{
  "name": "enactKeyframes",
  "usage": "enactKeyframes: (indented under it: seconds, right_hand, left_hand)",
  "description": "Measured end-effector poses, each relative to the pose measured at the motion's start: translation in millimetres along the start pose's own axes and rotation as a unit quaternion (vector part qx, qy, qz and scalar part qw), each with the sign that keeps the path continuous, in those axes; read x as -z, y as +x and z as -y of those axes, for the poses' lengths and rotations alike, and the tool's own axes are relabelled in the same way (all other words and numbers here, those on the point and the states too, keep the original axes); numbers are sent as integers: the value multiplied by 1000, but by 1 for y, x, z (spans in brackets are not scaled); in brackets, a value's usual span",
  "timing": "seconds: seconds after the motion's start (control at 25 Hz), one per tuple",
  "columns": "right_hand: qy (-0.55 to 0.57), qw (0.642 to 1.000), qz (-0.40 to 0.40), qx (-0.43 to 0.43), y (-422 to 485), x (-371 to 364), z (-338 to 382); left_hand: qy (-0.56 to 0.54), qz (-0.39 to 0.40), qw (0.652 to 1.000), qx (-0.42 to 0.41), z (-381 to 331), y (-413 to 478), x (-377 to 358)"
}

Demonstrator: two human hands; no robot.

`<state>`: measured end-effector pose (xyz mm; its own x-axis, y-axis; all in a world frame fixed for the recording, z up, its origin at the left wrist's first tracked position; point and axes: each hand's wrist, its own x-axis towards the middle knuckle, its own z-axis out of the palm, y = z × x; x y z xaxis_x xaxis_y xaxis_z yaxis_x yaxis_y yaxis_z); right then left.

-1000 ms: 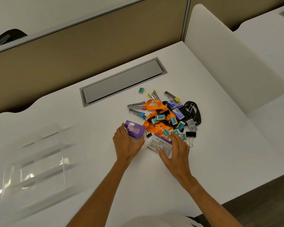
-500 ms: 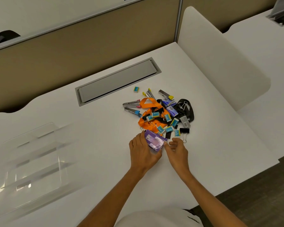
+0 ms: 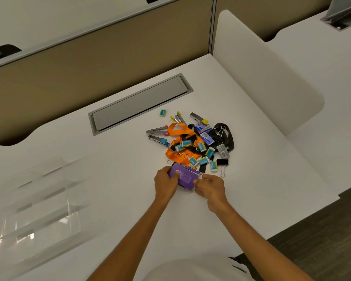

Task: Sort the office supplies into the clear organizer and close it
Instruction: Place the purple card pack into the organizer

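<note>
Two hands close on one purple box point(image 3: 183, 177): the left hand point(image 3: 166, 184) wraps its near end, thumb on top, while the right hand point(image 3: 211, 188) pinches the other end, likely squaring it for lifting. The pile of supplies point(image 3: 195, 146) lies just beyond the fingers. The clear organizer point(image 3: 31, 207) sits open, well off to the left hand's side, apparently still empty.
</note>
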<state>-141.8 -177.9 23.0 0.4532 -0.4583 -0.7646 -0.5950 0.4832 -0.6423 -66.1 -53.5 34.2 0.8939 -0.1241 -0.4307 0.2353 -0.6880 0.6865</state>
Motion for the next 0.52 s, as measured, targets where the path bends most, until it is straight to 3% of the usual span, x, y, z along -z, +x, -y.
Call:
enactKeyframes:
  seconds: [0.2,0.52]
  right_hand:
    - [-22,999,20,22,6,-1,-7]
    - [-52,992,94,60,0,-3,-1]
  left_hand:
    - [-42,49,996,65,8,11,10]
    - [-126,97,983,88,20,7,32]
